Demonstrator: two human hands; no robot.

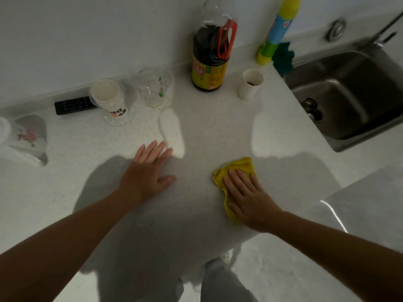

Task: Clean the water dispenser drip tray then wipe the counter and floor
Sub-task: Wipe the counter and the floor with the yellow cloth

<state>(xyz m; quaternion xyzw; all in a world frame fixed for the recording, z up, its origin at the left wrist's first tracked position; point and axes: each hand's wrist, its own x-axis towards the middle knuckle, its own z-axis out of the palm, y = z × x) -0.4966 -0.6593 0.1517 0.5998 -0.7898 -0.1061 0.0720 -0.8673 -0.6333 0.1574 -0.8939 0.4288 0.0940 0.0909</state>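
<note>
A crumpled yellow cloth [236,168] lies on the white speckled counter [207,131], right of centre. My right hand [248,197] presses flat on top of it, fingers together and pointing away from me. My left hand [148,173] rests palm down on the bare counter to the left, fingers spread, holding nothing. The floor [283,269] shows pale below the counter's front edge. No water dispenser or drip tray is in view.
Along the wall stand a dark sauce bottle [209,62], a paper cup [250,83], a clear glass [152,88], a sleeve of stacked cups [111,101], a black remote [74,105] and a yellow spray bottle [277,33]. A steel sink [349,94] lies at right, a flowered bowl [28,136] at left.
</note>
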